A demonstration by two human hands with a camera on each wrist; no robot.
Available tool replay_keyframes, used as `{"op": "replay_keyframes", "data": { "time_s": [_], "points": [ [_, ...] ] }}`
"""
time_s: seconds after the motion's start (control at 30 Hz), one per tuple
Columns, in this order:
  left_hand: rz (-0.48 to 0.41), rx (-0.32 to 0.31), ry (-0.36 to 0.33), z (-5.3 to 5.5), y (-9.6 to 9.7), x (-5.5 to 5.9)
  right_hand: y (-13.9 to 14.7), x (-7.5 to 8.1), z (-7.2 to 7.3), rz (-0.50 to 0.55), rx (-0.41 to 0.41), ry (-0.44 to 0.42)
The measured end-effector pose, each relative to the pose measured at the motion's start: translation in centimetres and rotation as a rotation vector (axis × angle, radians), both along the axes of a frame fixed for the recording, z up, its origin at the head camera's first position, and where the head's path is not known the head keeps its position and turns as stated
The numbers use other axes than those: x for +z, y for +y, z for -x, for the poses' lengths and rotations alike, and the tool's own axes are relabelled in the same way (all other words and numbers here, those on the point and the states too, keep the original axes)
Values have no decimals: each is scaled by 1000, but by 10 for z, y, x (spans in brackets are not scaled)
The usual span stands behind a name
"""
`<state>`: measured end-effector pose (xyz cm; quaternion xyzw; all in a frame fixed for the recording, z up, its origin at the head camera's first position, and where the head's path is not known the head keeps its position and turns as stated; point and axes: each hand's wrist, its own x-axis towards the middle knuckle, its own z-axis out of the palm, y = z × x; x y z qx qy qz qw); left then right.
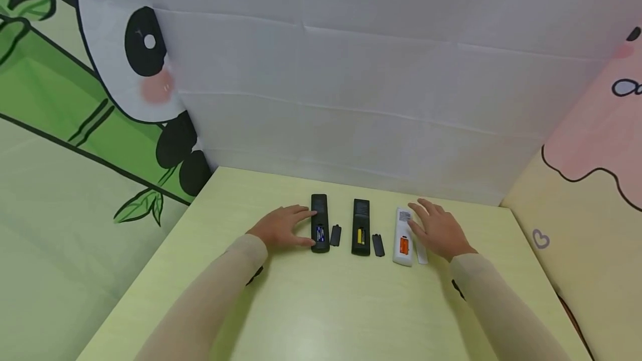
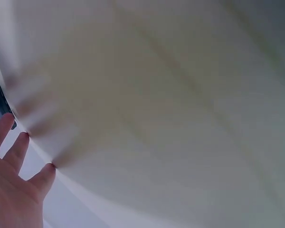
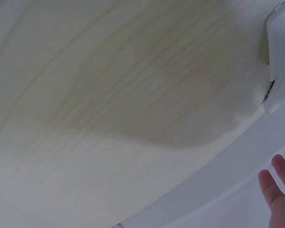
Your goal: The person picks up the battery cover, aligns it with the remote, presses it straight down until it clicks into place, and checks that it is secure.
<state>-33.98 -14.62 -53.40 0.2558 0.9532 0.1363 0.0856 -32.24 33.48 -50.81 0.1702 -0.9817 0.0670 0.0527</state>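
Observation:
Three remote controls lie face down in a row with their battery bays uncovered. At the black remote on the left, batteries with blue wrappers show in the bay. My left hand rests beside it, fingers spread, index fingertip and thumb tip right at its left edge. In the middle, another black remote holds yellow batteries. The white remote has orange ones. My right hand is spread at its right side, fingertips overlapping its edge and the hand partly hiding a white battery cover.
A small black battery cover lies right of the left remote, and a second black cover right of the middle one. The pale wooden table meets a white cloth backdrop behind the remotes. Printed cloths hang at both sides.

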Motion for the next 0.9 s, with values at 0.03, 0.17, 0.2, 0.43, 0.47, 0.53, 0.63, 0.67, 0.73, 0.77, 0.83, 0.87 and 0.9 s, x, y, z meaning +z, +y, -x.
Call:
{"op": "replay_keyframes", "data": {
  "time_s": [0.03, 0.17, 0.2, 0.43, 0.47, 0.53, 0.63, 0.67, 0.73, 0.77, 0.83, 0.87, 0.9],
  "points": [
    [2, 2, -10, -1, 1, 1, -1, 0, 0, -2, -2, 0],
    [4, 9, -26, -2, 3, 4, -6, 2, -1, 1, -6, 2],
    [3, 10, -29, -3, 4, 4, -7, 2, -1, 3, -7, 0],
    [-26, 16, -60, -6, 4, 7, -21, 7, 0, 14, 6, -17],
    [-27, 17, -63, -6, 4, 7, -24, 7, 1, 13, 10, -15],
    [-33, 17, -72, -5, 3, 7, -30, 8, 2, 6, 19, -5],
    [-45, 19, -90, -4, 2, 5, -38, 8, 3, 5, 39, 13],
    [-55, 21, -98, -4, 2, 4, -40, 7, 3, 8, 44, 16],
    [-66, 21, -108, -4, 2, 2, -43, 6, 2, 12, 49, 16],
    [-73, 20, -109, -4, 1, 1, -45, 5, 2, 15, 53, 17],
    [-82, 18, -109, -4, 1, -1, -47, 4, 2, 18, 56, 18],
    [-89, 16, -107, -4, 1, -1, -48, 3, 2, 20, 57, 18],
    [-93, 15, -105, -5, 1, -1, -49, 2, 2, 20, 58, 20]
  ]
}}
